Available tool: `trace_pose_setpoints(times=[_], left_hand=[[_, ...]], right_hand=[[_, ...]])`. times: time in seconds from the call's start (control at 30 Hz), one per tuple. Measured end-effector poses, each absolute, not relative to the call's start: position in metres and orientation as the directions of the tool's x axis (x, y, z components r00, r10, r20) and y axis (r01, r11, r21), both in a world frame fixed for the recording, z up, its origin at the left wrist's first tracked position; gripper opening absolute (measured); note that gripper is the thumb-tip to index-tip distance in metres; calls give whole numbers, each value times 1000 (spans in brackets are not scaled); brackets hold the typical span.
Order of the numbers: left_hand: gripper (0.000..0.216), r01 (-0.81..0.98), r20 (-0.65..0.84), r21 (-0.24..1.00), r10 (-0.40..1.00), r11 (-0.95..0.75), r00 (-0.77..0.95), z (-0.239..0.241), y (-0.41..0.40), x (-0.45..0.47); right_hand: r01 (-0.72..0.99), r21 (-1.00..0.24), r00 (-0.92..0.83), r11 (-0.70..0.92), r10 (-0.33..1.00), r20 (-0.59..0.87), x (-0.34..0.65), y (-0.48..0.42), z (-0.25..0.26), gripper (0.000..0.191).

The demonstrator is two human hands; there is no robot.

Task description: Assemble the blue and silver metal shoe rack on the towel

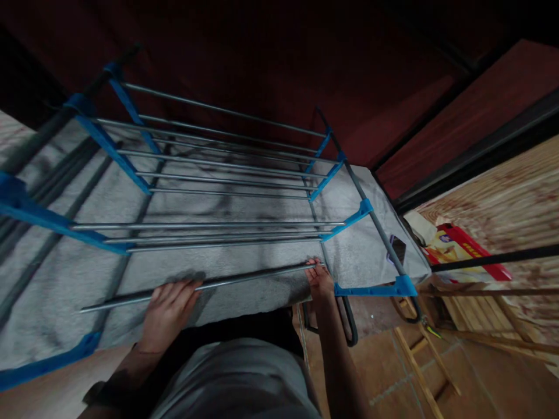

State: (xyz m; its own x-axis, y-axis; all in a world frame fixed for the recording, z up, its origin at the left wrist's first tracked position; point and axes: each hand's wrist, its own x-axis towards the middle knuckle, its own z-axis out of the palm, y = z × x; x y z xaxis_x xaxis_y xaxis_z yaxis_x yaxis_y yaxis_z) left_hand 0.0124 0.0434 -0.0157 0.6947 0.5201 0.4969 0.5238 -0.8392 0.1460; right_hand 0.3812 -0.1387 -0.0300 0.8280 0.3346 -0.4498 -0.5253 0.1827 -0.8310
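A thin grey metal rod (253, 276) runs across in front of me, its left end lower and nearer. My left hand (168, 311) is closed over the rod left of its middle. At the right end, my right hand (318, 280) pinches it with the fingertips. Beyond the rod lies a rack on its side, with blue plastic brackets (102, 142) on thicker grey tubes (360, 186) and several thin rods (218, 224) spanning between them. Close to my right hand is the near right blue bracket (375, 290); the near left blue bracket (56, 361) also has no rod in it.
The rack rests on a grey cloth-covered table (271, 297). A phone (396, 249) lies on its right side. Further right are a red and yellow box (463, 253) and a small wooden ladder-like frame (425, 366) on the tiled floor. A dark red panel (262, 58) stands behind.
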Motion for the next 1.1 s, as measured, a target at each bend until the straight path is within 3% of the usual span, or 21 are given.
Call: trace_pose_setpoints(times=[0.23,0.47,0.7,0.87,1.1], left_hand=[[25,504,388,95,498,-859,776,-8,36,20],[30,450,239,77,455,-890,858,4,28,38],[38,449,140,4,445,-894,885,3,30,39],[42,427,140,-31,419,-904,897,5,28,41],[46,411,152,29,411,-911,899,8,27,46]], right_hand=[[-549,-832,785,81,392,-480,382,-142,-30,19],[-565,-825,691,10,552,-466,354,-137,-39,23],[-531,-846,757,46,475,-449,352,-137,-44,16],[-532,-846,765,39,449,-461,356,-137,-45,23],[-515,-856,778,42,443,-446,356,-138,-46,32]])
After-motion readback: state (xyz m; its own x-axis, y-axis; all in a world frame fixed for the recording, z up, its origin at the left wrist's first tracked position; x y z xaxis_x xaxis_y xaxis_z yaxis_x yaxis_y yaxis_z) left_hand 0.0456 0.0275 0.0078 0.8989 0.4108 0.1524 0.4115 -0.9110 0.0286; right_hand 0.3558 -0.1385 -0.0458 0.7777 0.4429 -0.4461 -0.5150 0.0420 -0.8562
